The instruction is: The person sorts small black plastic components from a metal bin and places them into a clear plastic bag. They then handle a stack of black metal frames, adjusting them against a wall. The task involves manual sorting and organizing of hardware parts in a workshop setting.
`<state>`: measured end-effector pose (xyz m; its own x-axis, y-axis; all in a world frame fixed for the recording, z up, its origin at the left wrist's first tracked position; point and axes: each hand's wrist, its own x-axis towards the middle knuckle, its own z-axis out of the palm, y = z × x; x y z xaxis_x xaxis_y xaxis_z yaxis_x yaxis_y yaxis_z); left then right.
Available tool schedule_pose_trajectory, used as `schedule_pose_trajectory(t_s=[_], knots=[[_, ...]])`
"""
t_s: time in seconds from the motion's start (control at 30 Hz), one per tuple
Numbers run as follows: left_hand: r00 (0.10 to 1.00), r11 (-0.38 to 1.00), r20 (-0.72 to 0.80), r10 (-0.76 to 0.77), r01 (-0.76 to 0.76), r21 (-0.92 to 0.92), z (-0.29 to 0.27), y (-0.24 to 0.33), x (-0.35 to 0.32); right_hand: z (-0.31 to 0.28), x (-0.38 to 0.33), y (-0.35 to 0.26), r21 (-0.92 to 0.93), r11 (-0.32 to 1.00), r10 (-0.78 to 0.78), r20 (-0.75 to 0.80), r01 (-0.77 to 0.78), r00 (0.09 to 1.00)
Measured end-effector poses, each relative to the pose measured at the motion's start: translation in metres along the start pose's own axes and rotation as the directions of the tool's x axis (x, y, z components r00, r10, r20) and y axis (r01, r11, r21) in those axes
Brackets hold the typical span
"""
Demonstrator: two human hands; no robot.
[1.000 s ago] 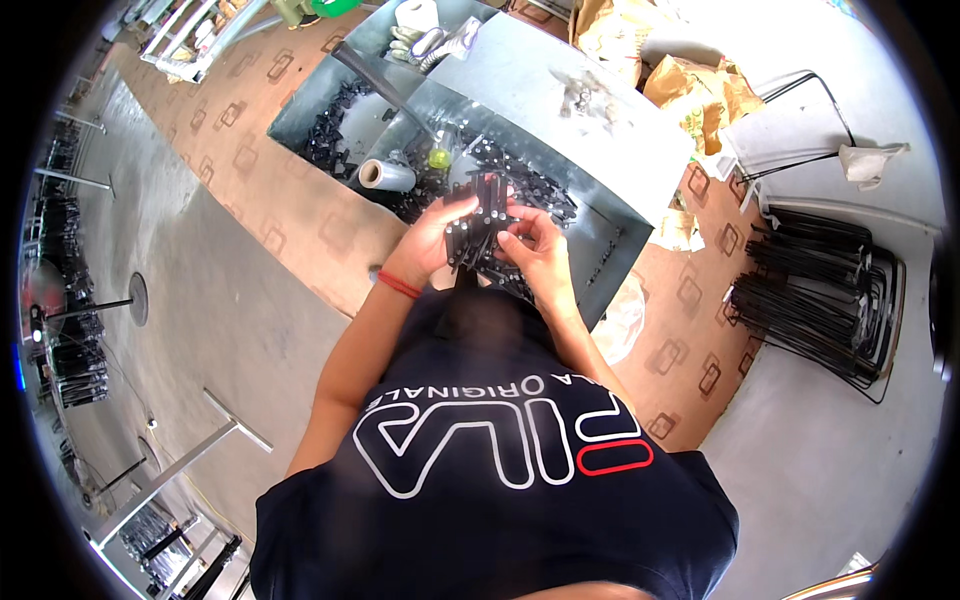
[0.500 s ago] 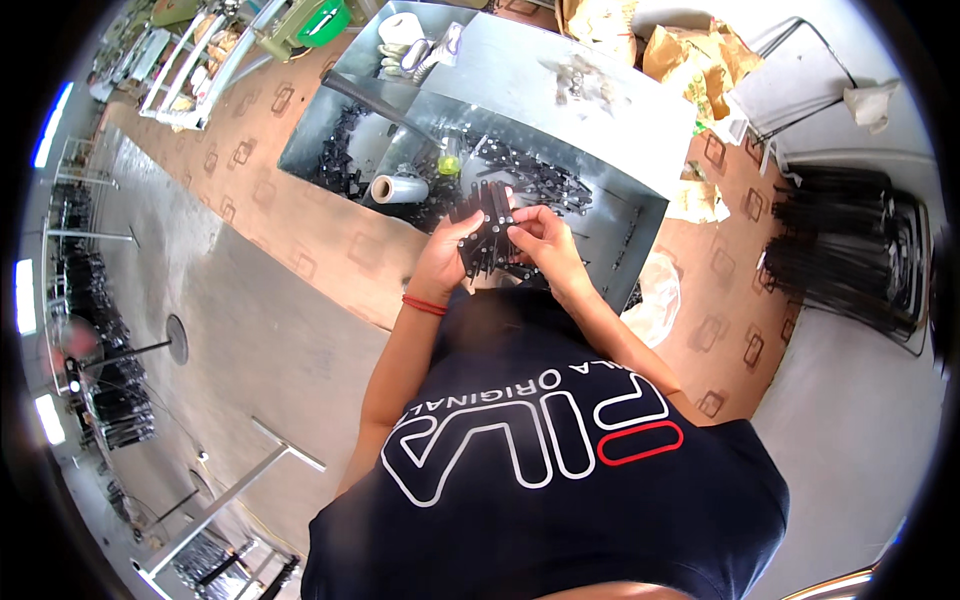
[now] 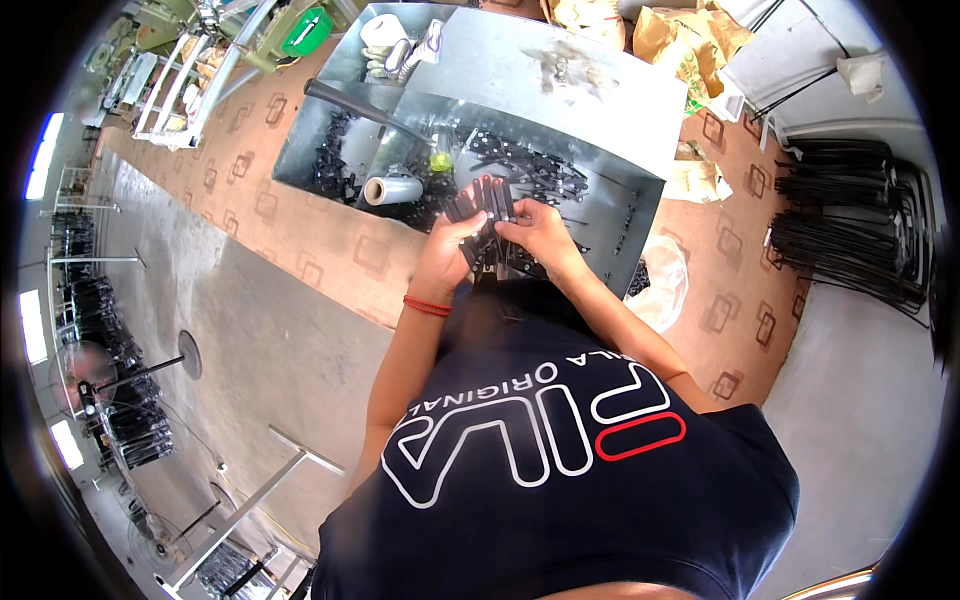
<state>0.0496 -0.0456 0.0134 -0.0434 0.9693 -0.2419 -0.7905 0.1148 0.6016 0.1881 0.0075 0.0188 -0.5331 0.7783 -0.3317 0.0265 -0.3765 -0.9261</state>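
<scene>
- Several dark bundles (image 3: 130, 400) hang in a row at the far left, near a grey disc (image 3: 190, 355) on a black rod.
- A pale metal bar (image 3: 250, 510) slants over the grey floor.
- Farther back is a green basin (image 3: 307, 33).
- The metal bin (image 3: 640, 215) has small black pieces (image 3: 328, 160) in its left compartment; a tool with a long black handle (image 3: 350, 98) lies across it.
- Toward its front edge rests a roll of clear film (image 3: 393, 190); a yellow-green bottle (image 3: 440, 160) is near it.
- The left hand (image 3: 445, 255), a red band (image 3: 427, 305) at its wrist, is clamped on a bundle of black strips (image 3: 488, 212), thumb across the front; the bundle is held fanned over the bin's near edge.
- The right hand (image 3: 543, 238) has thumb and bent fingers closed on the bundle's right side; how many strips they pinch, I cannot tell.
- Loose black strips (image 3: 530, 165) lie beyond the hands.
- A clear plastic bag (image 3: 665, 285) sits beside the bin.
- Bent black tubes (image 3: 850, 230) are stacked at far right.
</scene>
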Motion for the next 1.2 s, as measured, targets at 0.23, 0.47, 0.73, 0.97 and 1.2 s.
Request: schedule_pose_trajectory(t_s=[0.23,0.47,0.73,0.97,1.2], knots=[[0.999,0.998,0.019,-0.05,0.051,-0.04,-0.001,-0.006,0.002,0.004,0.007,0.011,-0.043,0.999,-0.002,-0.006,0.001,1.0],[0.986,0.988,0.069,-0.152,0.153,-0.019,-0.004,-0.002,0.001,-0.002,0.007,0.01,-0.05,0.994,0.101,0.064,-0.098,0.993],[0.964,0.973,0.163,-0.212,0.223,-0.053,-0.011,-0.002,0.001,-0.011,0.011,-0.017,-0.08,0.984,0.173,0.182,-0.161,0.968],[0.993,0.991,0.077,-0.093,0.1,-0.089,-0.009,-0.004,0.0,-0.009,0.02,0.0,-0.37,0.929,0.033,0.113,0.012,0.993],[0.993,0.994,-0.078,-0.093,0.088,-0.065,0.001,-0.006,-0.005,0.003,0.017,0.0,-0.203,0.979,-0.004,0.065,0.017,0.998]])
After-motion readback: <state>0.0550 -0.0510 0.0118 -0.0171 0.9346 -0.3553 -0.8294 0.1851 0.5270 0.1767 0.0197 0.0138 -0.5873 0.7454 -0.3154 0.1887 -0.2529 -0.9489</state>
